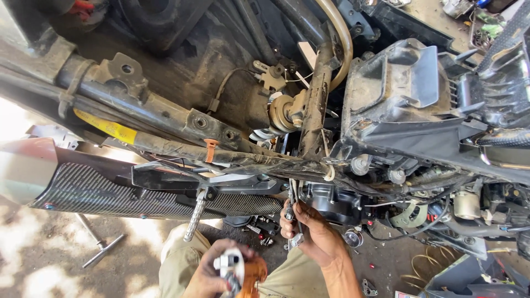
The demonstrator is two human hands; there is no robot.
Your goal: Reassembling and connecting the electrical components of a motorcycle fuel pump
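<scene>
While a stripped motorcycle frame (pixel 165 118) fills the upper part of the head view, two bare hands work just below it, above the person's khaki-clad knees (pixel 179 265).

The left hand (pixel 212 273), low in the picture, has its fingers curled around a small part (pixel 237 270) that is white and metal on one side and orange on the other. What kind of part it is cannot be told.

The right hand (pixel 309 232) reaches up to the underside of the machine. Its fingers are closed around thin cables (pixel 292 193) that hang down from the frame, with a small metal fitting (pixel 297 239) showing beside the palm. Just behind this hand sits the dark engine case (pixel 331 201).

To the left, a carbon-patterned exhaust cover (pixel 110 193) runs along the bike, and a ridged metal footpeg (pixel 194 218) hangs down near it. An orange clip (pixel 210 149) sits on the frame tube. A black plastic housing (pixel 403 83) is at upper right.

On the dirt floor at left lies a T-shaped wrench (pixel 102 245), well apart from both hands.
</scene>
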